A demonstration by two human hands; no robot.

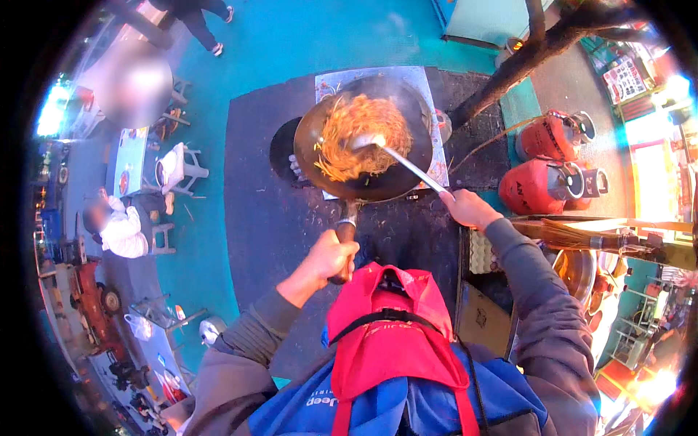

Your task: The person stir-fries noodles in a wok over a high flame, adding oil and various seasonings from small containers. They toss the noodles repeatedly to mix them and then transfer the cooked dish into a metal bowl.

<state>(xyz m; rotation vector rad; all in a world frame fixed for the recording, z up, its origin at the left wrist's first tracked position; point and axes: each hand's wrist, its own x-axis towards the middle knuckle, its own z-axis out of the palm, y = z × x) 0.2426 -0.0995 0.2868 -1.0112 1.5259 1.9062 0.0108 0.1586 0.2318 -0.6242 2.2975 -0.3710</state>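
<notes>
Ahead of me a dark wok point(311, 141) holds a heap of brown-orange noodles point(376, 117), with a faint haze of steam above it. My left hand point(326, 256) is closed around the wok's wooden handle point(344, 234). In my right hand point(469, 209) is a long-handled metal ladle or spatula point(411, 168). Its bright, blurred head rests among the noodles, so I cannot tell its exact shape. Part of a pale splattered board or sheet point(436, 147) shows under and behind the wok.
Red gas cylinders point(526, 188) stand at the right, with a hose running towards the wok. A tree trunk point(493, 71) slants across the upper right. A bristle brush or broom point(567, 234) lies near my right arm. At the left, a person point(125, 231) sits by a low table point(131, 158) and stools point(191, 169).
</notes>
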